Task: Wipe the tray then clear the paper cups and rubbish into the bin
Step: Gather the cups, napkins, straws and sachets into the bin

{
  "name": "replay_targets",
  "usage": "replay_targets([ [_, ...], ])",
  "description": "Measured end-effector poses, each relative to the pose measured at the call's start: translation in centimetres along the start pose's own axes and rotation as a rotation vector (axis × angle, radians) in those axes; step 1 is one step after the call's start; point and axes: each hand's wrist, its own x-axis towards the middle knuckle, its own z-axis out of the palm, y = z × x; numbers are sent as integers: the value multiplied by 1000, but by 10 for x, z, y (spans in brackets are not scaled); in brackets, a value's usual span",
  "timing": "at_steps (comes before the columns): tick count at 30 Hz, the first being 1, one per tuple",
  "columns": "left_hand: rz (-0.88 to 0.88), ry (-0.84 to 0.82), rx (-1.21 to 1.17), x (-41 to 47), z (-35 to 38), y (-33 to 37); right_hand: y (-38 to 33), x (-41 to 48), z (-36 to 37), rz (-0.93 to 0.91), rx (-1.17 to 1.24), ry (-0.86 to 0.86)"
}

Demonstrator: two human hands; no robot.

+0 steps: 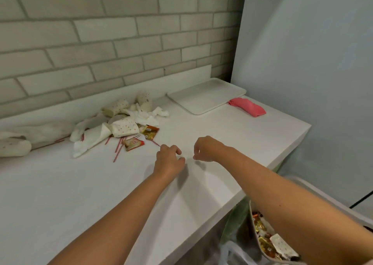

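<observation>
Left hand: the left hand hovered low over the counter, fingers loosely curled, nothing visible in them.
Right hand: the right hand hung just beside it, fingers drooping and curled, no object seen.
Task things: the tray lay at the back right corner with the pink cloth touching its edge; the bin sat below the counter's right end.
Risk: a one-sweep grab could scatter the thin red straws or roll a crushed cup off the counter.
Risk: the slick foil wrappers could slip from a loose grip and miss the bin.
Materials: spotted paper cups, crumpled soft tissues, a smooth flat rounded-corner tray, a matte white counter.
</observation>
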Motion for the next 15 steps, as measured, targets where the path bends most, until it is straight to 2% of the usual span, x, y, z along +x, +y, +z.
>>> replay_targets([
  [8, -62, 93, 30, 16, -55, -90, -83, 53, 28, -41, 48, 85],
  [15, -139, 118, 78, 41, -84, -148, -115, 78, 42, 15, -39, 199],
])
